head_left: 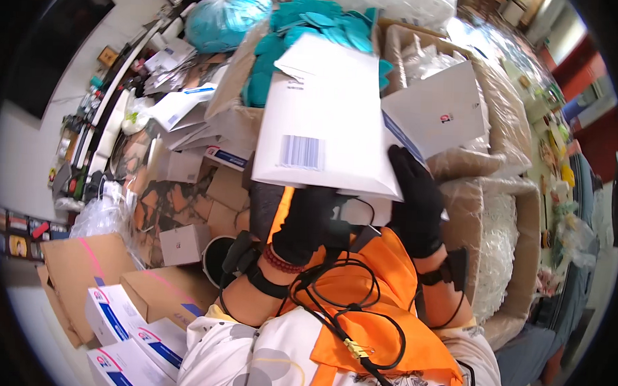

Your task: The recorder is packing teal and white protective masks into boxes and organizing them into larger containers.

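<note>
A white cardboard carton (pixel 339 119) with a barcode on its near part and a raised flap at its far end is held up in front of me. My left hand (pixel 304 223), in a black glove, is under its near edge; the fingertips are hidden behind the cardboard. At its right edge, my right hand (pixel 417 203), also black-gloved, grips the side with bent fingers. A second white panel with a small logo (pixel 438 109) shows beyond the right hand; whether it joins the held carton I cannot tell.
Teal pads (pixel 322 20) fill a cardboard box behind the carton. To the right stand plastic-lined boxes (pixel 524 268) holding clear wrapped items. Flat white cartons (pixel 189 110) are piled at left. White boxes (pixel 130 357) and brown boxes (pixel 88 274) sit lower left. Black cables (pixel 359 307) hang across my orange apron.
</note>
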The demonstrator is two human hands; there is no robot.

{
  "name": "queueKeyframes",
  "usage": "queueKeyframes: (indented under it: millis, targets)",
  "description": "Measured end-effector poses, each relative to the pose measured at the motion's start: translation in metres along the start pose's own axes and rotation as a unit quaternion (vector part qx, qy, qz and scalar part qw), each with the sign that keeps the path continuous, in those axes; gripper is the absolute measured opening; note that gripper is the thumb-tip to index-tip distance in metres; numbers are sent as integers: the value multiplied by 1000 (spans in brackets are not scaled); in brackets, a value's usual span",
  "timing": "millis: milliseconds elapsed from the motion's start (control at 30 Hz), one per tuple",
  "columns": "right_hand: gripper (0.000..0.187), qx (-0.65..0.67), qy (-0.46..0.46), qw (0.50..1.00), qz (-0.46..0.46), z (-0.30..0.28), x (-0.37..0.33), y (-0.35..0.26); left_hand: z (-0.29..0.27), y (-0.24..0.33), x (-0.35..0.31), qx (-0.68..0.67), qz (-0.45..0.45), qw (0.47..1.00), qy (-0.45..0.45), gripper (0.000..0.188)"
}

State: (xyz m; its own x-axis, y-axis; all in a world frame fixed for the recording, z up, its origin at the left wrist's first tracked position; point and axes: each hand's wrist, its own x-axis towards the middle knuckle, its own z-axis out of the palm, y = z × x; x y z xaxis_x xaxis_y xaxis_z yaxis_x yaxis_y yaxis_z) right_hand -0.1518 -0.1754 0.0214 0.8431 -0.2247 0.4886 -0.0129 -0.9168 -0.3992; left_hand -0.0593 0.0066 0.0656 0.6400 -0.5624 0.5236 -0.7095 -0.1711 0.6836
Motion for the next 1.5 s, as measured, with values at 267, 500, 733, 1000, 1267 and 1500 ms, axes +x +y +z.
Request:
queueKeyframes:
  millis: [267, 500, 733, 1000, 1267, 1500]
  targets:
    - [56, 104, -96, 990, -14, 25, -11, -44, 12, -8, -54, -541, -416, 726, -88, 27]
    - [47, 55, -103, 986, -119, 51, 4, -110, -22, -86, -101, 83, -87, 992, 40, 45]
    - [21, 176, -198, 960, -86, 75, -27, -104, -123, -115, -79, -209, -238, 885, 342, 34]
    - [20, 169, -257, 951, -20, 95, -41, -73, -200, -262, -73, -221, -246, 849, 411, 34]
    - [23, 111, -292, 949, 37, 117, -37, -63, -237, -370, 25, -339, -169, 820, 430, 31]
    - [27, 91, -361, 924, 83, 126, -15, -60, -230, -508, 38, 316, -292, 887, 166, 30]
